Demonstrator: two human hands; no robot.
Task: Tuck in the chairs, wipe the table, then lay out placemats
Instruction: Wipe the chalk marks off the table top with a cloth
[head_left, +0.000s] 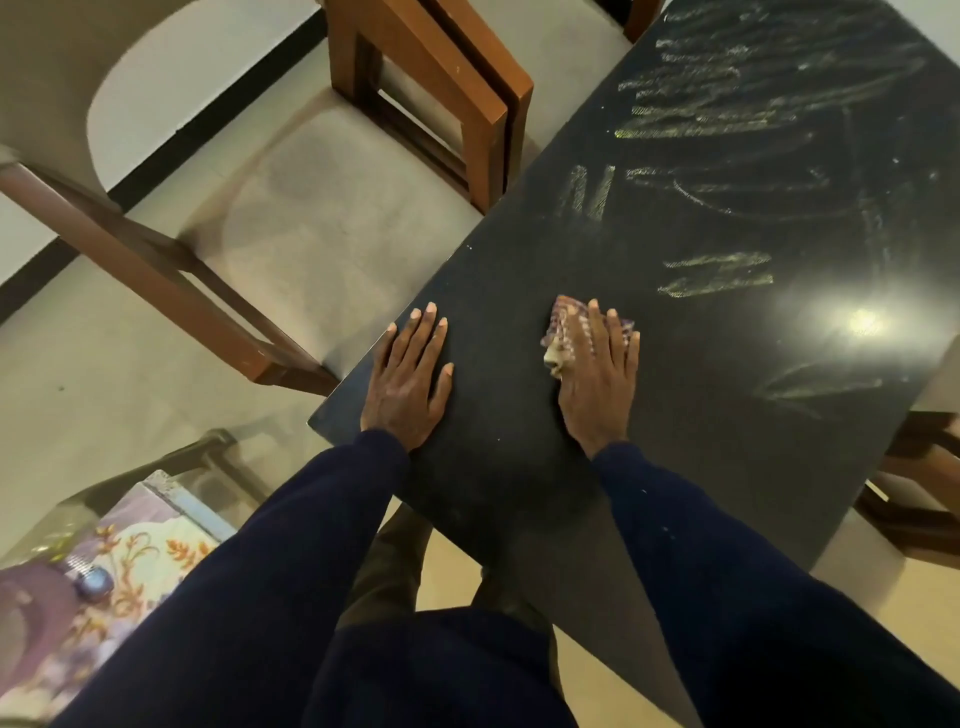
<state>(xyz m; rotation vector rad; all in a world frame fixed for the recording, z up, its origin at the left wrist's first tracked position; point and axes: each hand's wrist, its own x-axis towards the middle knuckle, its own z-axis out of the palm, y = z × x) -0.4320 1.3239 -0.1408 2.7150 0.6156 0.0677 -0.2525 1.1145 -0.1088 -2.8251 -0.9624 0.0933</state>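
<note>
Cloth (560, 332) bunched under flat right hand (597, 384), fingers straight, on worktop (727, 467) near corner. Left hand (410, 379) flat, fingers spread, bracing alongside. Risk: small wad may smear pale streaks (714, 275) beyond, not lift them.

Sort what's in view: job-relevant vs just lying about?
Job: table, cloth under right hand, left hand flat on table, wooden chair.
Lying about: glass side table, blue round object, floral sheet (placemat? unclear).
</note>
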